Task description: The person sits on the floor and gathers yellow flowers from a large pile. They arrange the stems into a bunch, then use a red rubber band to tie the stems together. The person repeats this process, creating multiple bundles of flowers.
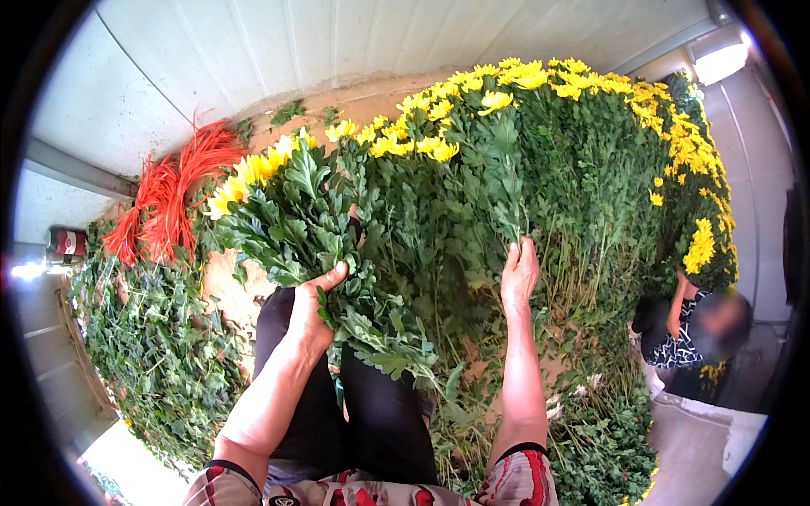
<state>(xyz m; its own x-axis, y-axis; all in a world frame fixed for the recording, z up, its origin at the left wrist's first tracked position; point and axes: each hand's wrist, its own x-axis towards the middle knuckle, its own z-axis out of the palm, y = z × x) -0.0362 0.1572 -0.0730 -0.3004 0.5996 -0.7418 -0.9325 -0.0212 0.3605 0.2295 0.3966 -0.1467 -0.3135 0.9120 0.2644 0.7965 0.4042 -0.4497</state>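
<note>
My left hand (314,311) grips a bunch of yellow chrysanthemums (297,228) above my lap. Its blooms point to the upper left, and the leafy stems run down to the lower right past my thumb. Farther right, my right hand (520,272) pinches the stem of a single yellow chrysanthemum (504,152) between thumb and fingers, with the bloom pointing away from me. Behind both hands lies a broad pile of cut chrysanthemums (582,152), yellow heads along its far edge and stems towards me. The bunch hides part of this pile.
Red plastic ties (180,190) lie in two bundles at the left, by a red can (66,243). Stripped leaves (164,354) are heaped at my left, with more cut greenery (601,430) at lower right. A pale panel wall (354,38) stands behind. Another person (680,335) is at far right.
</note>
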